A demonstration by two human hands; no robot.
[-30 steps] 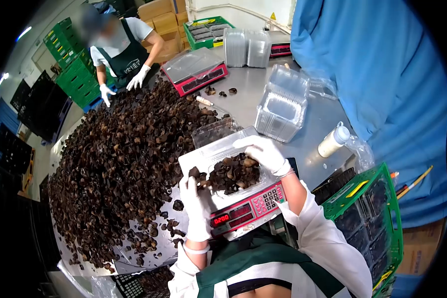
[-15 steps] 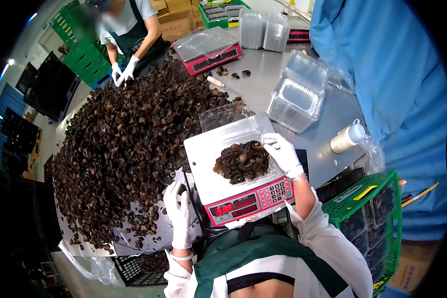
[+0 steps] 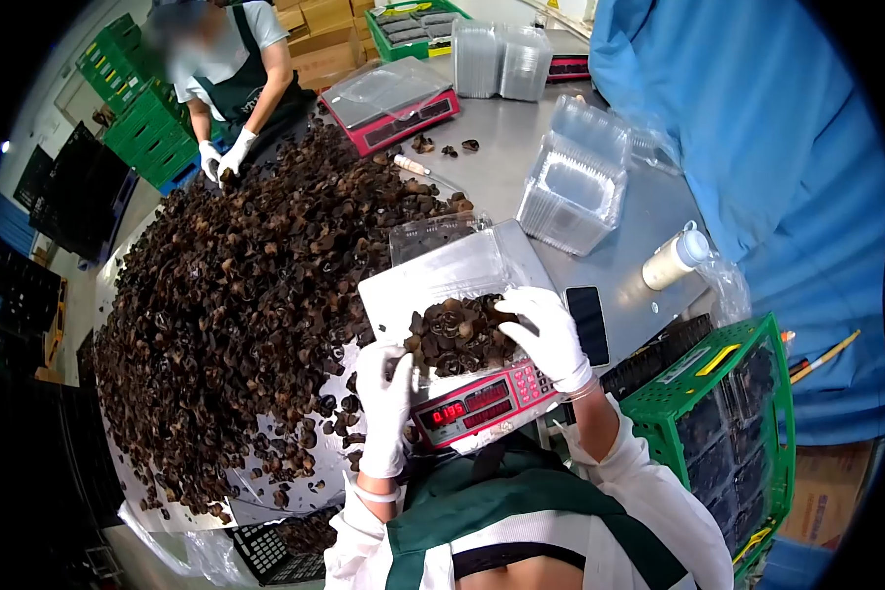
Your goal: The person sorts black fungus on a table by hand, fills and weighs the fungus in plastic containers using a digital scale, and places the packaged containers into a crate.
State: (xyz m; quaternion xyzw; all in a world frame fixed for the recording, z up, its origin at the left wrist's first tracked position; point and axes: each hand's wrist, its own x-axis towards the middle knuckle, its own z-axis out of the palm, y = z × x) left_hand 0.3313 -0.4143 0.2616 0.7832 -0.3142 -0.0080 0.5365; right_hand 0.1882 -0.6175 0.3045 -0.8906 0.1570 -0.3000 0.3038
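A clear plastic container [image 3: 490, 366] with a heap of dark wood ear mushrooms [image 3: 459, 334] rests on a scale [image 3: 388, 295] with a red front panel and lit digits. My gloved left hand [image 3: 384, 398] is at the container's left side, fingers bent and thumb apart, close to the heap. At the right side is my gloved right hand [image 3: 549, 339], its thumb and fingers apart at the edge of the mushrooms. Whether either hand grips the container rim, I cannot make out. An open clear lid [image 3: 433, 236] sticks out past the scale's far edge.
A large mushroom pile [image 3: 236, 324] covers the table's left. Stacked clear containers [image 3: 572, 192], a phone [image 3: 587, 326] and a white-capped bottle [image 3: 676, 258] are on the right. A green crate [image 3: 659, 438] stands beside me. Across, a co-worker [image 3: 241, 79] handles mushrooms near another scale [image 3: 388, 103].
My left hand has moved up and right to the container. My right hand has shifted left over its edge, uncovering the phone. The scale's display has changed. The co-worker's hands have moved slightly.
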